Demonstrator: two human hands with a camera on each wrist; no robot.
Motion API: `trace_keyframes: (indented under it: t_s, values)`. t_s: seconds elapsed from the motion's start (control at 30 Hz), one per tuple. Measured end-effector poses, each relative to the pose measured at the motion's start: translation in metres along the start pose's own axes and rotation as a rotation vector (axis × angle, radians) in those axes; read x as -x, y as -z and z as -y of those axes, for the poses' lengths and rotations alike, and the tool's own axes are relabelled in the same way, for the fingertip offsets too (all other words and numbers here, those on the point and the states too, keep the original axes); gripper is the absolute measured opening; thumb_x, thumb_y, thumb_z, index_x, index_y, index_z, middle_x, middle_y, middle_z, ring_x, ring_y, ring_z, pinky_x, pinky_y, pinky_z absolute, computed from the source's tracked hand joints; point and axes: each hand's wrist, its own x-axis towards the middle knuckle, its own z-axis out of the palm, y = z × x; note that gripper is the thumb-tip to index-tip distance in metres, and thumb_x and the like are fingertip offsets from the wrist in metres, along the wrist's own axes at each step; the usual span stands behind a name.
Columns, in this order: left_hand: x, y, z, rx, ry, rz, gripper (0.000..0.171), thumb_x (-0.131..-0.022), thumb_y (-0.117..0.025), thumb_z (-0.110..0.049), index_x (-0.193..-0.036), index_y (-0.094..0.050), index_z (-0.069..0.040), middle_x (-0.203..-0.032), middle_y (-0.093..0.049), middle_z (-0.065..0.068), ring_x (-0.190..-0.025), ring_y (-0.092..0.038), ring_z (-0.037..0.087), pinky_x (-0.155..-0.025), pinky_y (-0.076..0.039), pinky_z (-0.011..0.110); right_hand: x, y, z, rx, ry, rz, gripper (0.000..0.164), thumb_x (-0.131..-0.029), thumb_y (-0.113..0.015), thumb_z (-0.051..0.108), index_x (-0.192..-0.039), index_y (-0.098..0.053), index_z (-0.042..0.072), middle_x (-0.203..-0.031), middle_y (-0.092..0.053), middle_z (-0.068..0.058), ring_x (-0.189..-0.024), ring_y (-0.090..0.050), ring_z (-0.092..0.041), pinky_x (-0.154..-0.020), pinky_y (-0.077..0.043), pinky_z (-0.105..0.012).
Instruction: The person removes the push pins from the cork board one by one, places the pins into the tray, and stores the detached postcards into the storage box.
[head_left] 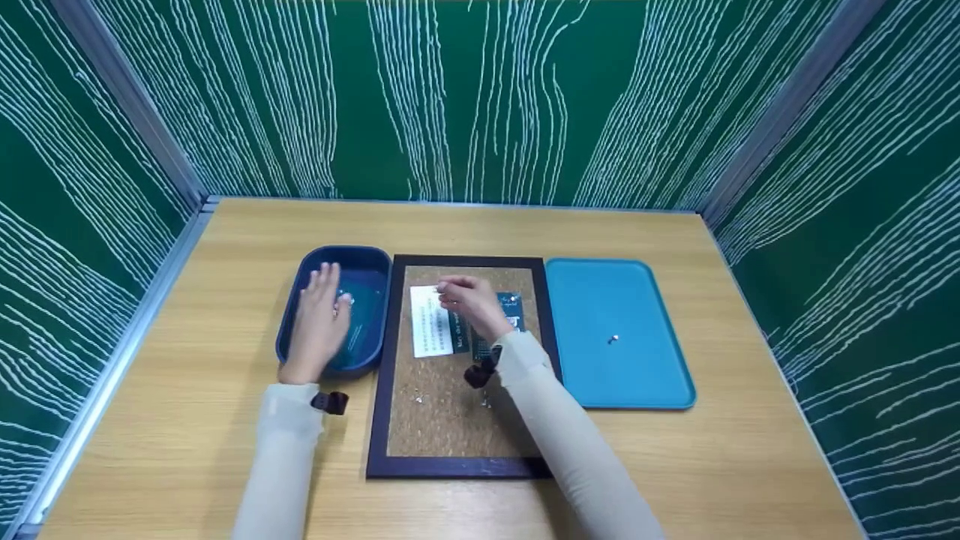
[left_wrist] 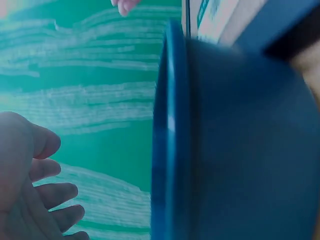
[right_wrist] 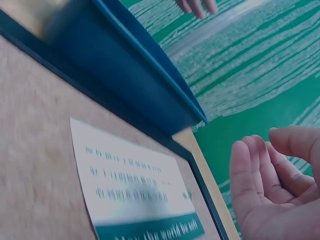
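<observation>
My left hand (head_left: 319, 322) hangs over the dark blue bin (head_left: 285, 330), its fingers straight and nothing in it. Inside the bin lies a dark green card (head_left: 365, 322) with a small shiny bit near it. My right hand (head_left: 472, 300) is above the cork board (head_left: 442, 427), fingers loosely bent and thumb close to the fingertips; nothing shows between them. Below it lies a white card with a green printed band (head_left: 431, 322), a small dark spot near its edge in the right wrist view. A dark green card (head_left: 511, 304) is partly hidden by the right hand and wrist.
The cork board has a dark frame (head_left: 381, 420). Small clear pieces (head_left: 418, 398) sit on its lower half. To its right lies a light blue tray (head_left: 622, 300) with one tiny item (head_left: 613, 339). The bin stands against the board's left side on the wooden table (head_left: 750, 465).
</observation>
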Motion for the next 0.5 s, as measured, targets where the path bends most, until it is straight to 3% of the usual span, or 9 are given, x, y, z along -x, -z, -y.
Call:
trace_keyframes:
  t_s: [0.13,0.27,0.37,0.5]
  values:
    - [-0.004,-0.011,-0.020,-0.042,-0.033,0.032,0.057,-0.103,-0.038,-0.025,-0.154,-0.019,-0.008,-0.161,-0.013,0.014,-0.149,-0.009,0.036,-0.120,-0.008,0.054,0.000,0.018,0.000,0.035,-0.005,-0.012,0.037,-0.093,-0.061,0.010,-0.126,-0.057,-0.007,-0.117,-0.063,-0.023,-0.102,-0.065,-0.029,-0.089,-0.056,-0.032]
    - [-0.007,-0.025,-0.039,-0.063,-0.074,0.055,0.056,-0.104,-0.036,-0.027,-0.154,-0.019,-0.008,-0.160,-0.015,0.014,-0.149,-0.010,0.034,-0.121,-0.008,0.052,0.000,0.035,-0.001,-0.002,-0.007,-0.026,0.037,-0.095,-0.059,0.009,-0.127,-0.055,-0.008,-0.119,-0.062,-0.026,-0.112,-0.061,-0.038,-0.097,-0.052,-0.040]
    - [-0.009,-0.037,-0.051,-0.084,-0.113,0.068,0.056,-0.104,-0.037,-0.028,-0.153,-0.021,-0.007,-0.160,-0.017,0.014,-0.149,-0.012,0.033,-0.121,-0.009,0.051,-0.001,0.048,-0.002,-0.007,-0.013,-0.042,0.036,-0.095,-0.059,0.009,-0.127,-0.055,-0.008,-0.115,-0.063,-0.023,-0.105,-0.064,-0.033,-0.096,-0.053,-0.039]
    - [-0.011,-0.053,-0.067,-0.121,-0.155,0.112,0.058,-0.103,-0.039,-0.030,-0.153,-0.020,-0.007,-0.160,-0.017,0.011,-0.149,-0.014,0.030,-0.121,-0.011,0.048,0.000,0.066,-0.003,0.025,-0.031,-0.075,0.038,-0.094,-0.061,0.011,-0.128,-0.056,-0.006,-0.113,-0.064,-0.021,-0.089,-0.066,-0.018,-0.086,-0.057,-0.029]
